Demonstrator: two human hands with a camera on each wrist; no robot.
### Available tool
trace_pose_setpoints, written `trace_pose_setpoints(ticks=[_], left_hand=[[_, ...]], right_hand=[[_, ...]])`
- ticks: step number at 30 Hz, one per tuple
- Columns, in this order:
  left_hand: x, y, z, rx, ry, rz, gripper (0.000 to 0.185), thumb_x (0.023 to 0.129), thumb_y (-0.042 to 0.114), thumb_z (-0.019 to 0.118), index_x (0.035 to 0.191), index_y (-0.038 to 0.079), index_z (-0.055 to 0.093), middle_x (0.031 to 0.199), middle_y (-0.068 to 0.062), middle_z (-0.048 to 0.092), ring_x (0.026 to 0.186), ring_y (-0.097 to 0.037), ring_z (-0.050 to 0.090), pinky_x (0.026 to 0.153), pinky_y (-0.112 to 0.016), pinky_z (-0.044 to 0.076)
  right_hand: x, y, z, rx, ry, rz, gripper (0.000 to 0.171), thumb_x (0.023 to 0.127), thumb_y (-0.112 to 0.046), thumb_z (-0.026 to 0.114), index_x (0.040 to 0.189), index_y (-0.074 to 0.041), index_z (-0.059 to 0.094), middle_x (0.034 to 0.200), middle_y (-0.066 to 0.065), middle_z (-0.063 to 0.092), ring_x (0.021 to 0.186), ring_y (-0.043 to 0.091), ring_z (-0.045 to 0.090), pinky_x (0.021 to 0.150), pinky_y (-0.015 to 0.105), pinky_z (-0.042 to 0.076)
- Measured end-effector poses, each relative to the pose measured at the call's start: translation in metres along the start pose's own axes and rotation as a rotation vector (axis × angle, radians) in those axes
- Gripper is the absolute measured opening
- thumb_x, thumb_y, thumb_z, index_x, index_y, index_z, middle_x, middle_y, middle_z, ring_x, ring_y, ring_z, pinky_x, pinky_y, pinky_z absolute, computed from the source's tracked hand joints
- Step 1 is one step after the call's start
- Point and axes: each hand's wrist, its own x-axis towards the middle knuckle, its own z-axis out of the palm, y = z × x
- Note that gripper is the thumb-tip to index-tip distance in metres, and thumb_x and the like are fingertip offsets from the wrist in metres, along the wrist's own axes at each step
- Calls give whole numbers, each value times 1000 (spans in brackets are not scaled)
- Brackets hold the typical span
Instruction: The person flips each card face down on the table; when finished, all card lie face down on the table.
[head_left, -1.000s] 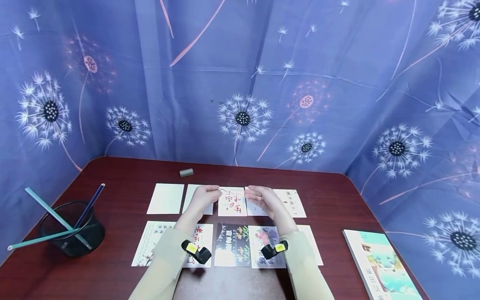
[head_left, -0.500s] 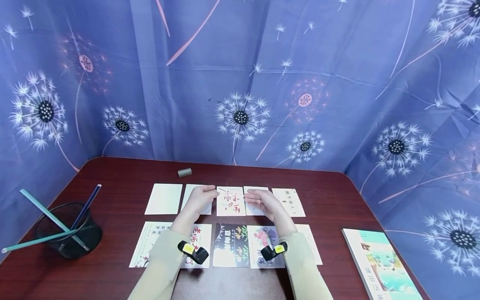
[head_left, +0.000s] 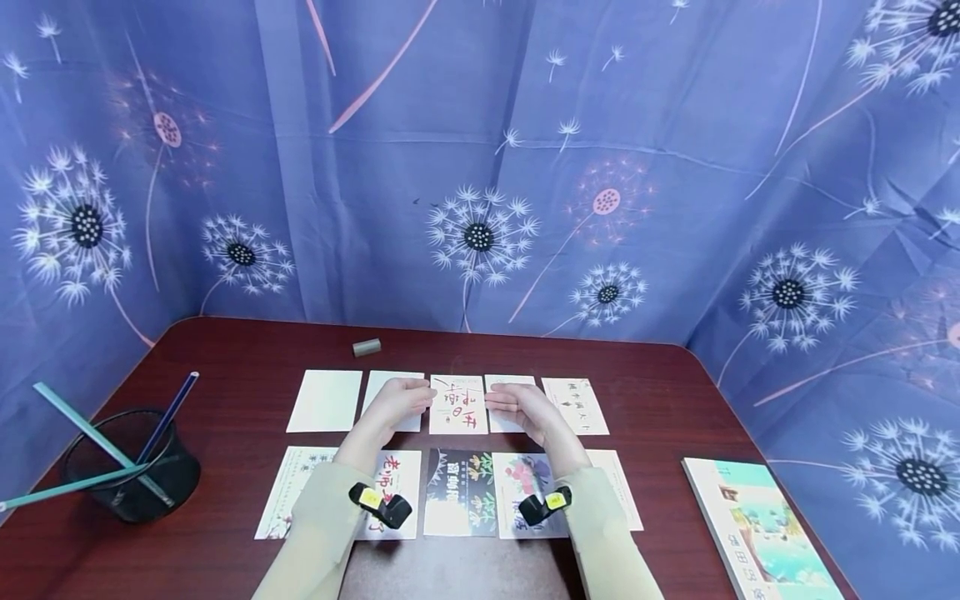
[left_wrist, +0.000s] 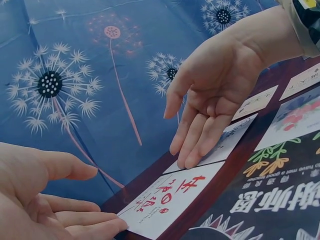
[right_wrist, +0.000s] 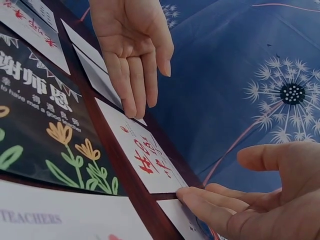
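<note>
A white card with red brush lettering [head_left: 458, 406] lies in the middle of the back row of cards. My left hand [head_left: 393, 408] is at its left edge, fingers loosely extended and thumb apart. At its right edge is my right hand [head_left: 528, 410], posed the same way, palm facing the other. Neither hand holds anything. Both wrist views put fingertips at the card's edges, though I cannot tell whether they press on it. A blank card [head_left: 380, 390] is partly hidden by my left hand, and another white card [head_left: 504, 422] by my right.
Nearer me lies a front row with a black flowered card [head_left: 461, 493] and others, partly under my forearms. A black mesh pen cup [head_left: 161, 487] with pencils stands left. At right is a book [head_left: 765, 517]; a small grey cylinder [head_left: 367, 347] lies behind the cards.
The head view has shifted a little, so the whole scene sits slightly further left. Both hands stay at the sides of the red-lettered card, which has not moved on the table.
</note>
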Motion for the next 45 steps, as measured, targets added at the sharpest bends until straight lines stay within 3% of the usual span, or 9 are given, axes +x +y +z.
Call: trace_pose_setpoints(ticks=[12,23,33,40,45], left_hand=[[0,-1,7,36,7,3,52,95,10,57,138,-15,42,141,-30,48,129,-38,52,108,-42,46],[-3,4,-3,97,39,-13,50,96,15,56,137,-12,46,139,-29,50,127,-40,53,111,-47,42],[-3,3,-6,101,19,-32,54,97,17,56,139,-13,42,140,-29,50,128,-39,53,111,-46,42],[-1,2,-6,93,14,-36,54,97,17,56,139,-13,42,140,-29,50,129,-39,52,113,-47,40],[-2,3,-4,73,11,-27,53,97,15,55,138,-15,43,140,-31,49,128,-39,53,112,-46,41]], right_hand=[[2,2,-1,18,-13,7,45,100,-9,41,132,22,42,130,37,54,97,16,69,94,29,56],[4,5,0,19,-33,18,46,100,-11,41,133,21,41,132,35,53,95,13,69,95,30,56],[4,6,1,11,-33,12,46,100,-12,42,133,21,42,133,35,52,93,10,69,84,21,57],[3,1,3,9,5,4,45,100,-12,43,136,16,42,136,32,53,98,14,68,95,29,55],[5,3,3,45,10,-9,47,101,-10,42,139,16,37,140,34,47,97,14,66,94,27,55]])
